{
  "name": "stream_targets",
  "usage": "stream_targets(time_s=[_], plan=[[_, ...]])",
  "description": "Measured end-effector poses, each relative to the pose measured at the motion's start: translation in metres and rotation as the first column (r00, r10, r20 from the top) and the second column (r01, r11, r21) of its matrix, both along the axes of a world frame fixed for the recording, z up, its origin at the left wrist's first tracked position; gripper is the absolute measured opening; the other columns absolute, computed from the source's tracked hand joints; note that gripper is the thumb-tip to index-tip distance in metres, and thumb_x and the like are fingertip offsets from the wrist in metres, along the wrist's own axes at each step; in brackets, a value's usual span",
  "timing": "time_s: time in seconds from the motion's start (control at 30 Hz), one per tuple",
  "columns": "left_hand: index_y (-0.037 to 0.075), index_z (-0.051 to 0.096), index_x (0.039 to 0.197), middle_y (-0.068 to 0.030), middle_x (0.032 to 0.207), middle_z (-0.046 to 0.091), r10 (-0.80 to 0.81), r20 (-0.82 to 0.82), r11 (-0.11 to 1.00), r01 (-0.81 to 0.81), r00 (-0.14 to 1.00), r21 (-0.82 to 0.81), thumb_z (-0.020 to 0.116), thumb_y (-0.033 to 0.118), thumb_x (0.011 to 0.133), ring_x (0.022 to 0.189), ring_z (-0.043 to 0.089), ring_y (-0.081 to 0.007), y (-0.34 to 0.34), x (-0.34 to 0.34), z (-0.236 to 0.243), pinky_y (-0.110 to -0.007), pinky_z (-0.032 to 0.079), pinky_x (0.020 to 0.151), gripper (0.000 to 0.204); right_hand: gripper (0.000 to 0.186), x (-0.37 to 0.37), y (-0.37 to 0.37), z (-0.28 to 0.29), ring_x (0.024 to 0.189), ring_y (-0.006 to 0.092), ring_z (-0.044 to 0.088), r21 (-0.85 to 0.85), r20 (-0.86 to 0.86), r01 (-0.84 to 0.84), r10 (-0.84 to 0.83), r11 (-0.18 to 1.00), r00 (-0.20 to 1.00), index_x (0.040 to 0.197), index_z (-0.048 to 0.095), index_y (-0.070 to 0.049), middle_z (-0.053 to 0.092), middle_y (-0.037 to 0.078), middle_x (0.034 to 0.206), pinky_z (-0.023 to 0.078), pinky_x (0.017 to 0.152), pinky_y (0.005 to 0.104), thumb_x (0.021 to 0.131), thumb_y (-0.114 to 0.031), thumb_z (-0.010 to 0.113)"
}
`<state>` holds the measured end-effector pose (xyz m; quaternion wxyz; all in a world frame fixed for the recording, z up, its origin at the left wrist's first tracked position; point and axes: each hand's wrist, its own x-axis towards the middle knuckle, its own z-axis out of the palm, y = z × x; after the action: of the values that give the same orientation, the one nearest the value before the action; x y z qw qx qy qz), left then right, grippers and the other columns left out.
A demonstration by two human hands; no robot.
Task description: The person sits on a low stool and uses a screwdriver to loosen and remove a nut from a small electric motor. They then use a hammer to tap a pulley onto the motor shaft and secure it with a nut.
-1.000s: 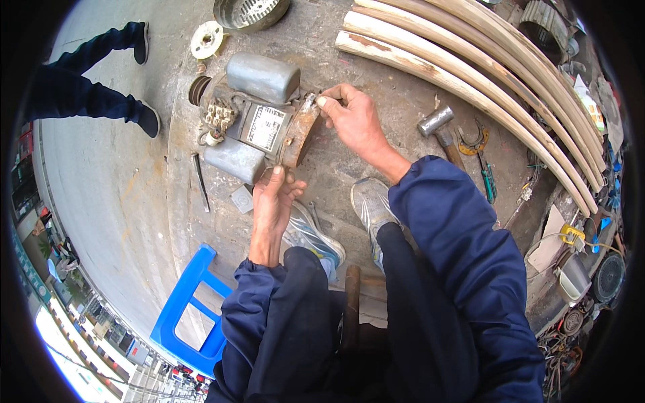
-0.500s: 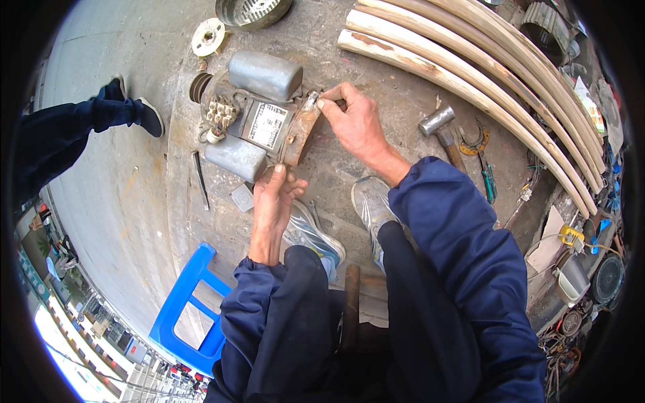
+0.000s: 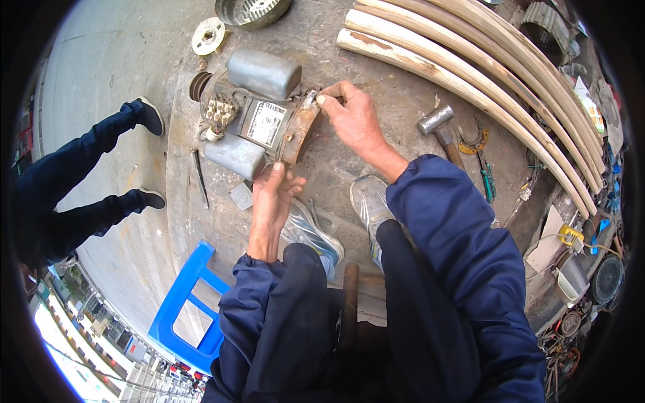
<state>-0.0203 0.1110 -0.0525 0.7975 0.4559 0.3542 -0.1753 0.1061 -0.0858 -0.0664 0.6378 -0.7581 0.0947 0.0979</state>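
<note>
An electric motor [image 3: 265, 124] lies on the ground before me. It has two grey housings, an exposed terminal block [image 3: 220, 113], a pulley [image 3: 199, 87] and a rusty end cover [image 3: 301, 129]. My right hand [image 3: 356, 119] is closed, with thumb and forefinger pinching the cover's upper corner. At the cover's lower corner, the thumb and forefinger of my left hand [image 3: 272, 198] close on its edge, the other fingers curled loosely. Any small bolt or nut between my fingertips is hidden.
On the right lie a hammer [image 3: 440, 127], green-handled pliers [image 3: 488, 181] and long wooden poles [image 3: 430, 64]. A white disc [image 3: 208, 35] and round metal pan [image 3: 254, 10] are beyond the motor. A blue stool [image 3: 191, 305] stands lower left, and another person's legs [image 3: 87, 151] are at left.
The other person at left has taken a step, and both legs now show apart. My hands keep nearly the same place at the two corners of the motor's end cover.
</note>
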Motion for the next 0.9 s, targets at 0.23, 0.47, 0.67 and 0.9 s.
stream_targets(time_s=[0.23,0.47,0.67,0.9], plan=[[0.000,0.059,0.106,-0.0054,0.086,0.063,-0.014,0.003,1.000,0.014,1.000,-0.002,0.060,0.029,0.105,0.079,0.073,-0.0230,0.0017,-0.0010,-0.0040,-0.030,0.059,0.068,0.029,0.012,-0.0044,0.0032,0.0076,0.081,0.0425,0.066,-0.206,0.220,-0.050,0.096,0.977,0.971,0.096,0.058,0.002,0.066,0.024,0.088,0.052,0.072,0.0475,0.096,-0.010,0.061],[0.000,0.058,0.107,-0.0066,0.087,0.064,-0.018,-0.002,1.000,0.018,1.000,0.003,0.058,0.028,0.106,0.080,0.073,-0.0235,0.0023,-0.0009,-0.0052,-0.030,0.059,0.067,0.028,0.008,-0.0012,0.0025,0.0000,0.080,0.0445,0.060,-0.427,0.463,-0.066,0.281,0.902,0.840,0.098,0.052,0.000,0.058,0.021,0.090,0.049,0.071,0.0502,0.097,-0.005,0.059],[0.001,0.056,0.107,-0.0063,0.086,0.063,0.001,0.002,1.000,-0.001,1.000,-0.018,0.059,0.026,0.105,0.080,0.073,-0.0245,0.0014,-0.0003,-0.0036,-0.029,0.057,0.066,0.025,0.017,-0.0095,0.0031,0.0003,0.083,0.0348,0.065,-0.158,0.281,-0.092,0.134,0.983,0.950,0.105,0.059,0.002,0.065,0.020,0.095,0.052,0.073,0.0402,0.098,-0.013,0.064],[0.002,0.055,0.109,-0.0061,0.086,0.063,0.006,-0.001,0.999,-0.007,1.000,-0.037,0.059,0.025,0.105,0.080,0.072,-0.0248,0.0008,-0.0004,-0.0018,-0.029,0.056,0.066,0.024,0.012,-0.0069,0.0054,-0.0015,0.078,0.0357,0.065,-0.242,0.303,-0.057,0.131,0.969,0.944,0.100,0.059,0.001,0.065,0.019,0.090,0.051,0.070,0.0403,0.097,-0.010,0.064]])
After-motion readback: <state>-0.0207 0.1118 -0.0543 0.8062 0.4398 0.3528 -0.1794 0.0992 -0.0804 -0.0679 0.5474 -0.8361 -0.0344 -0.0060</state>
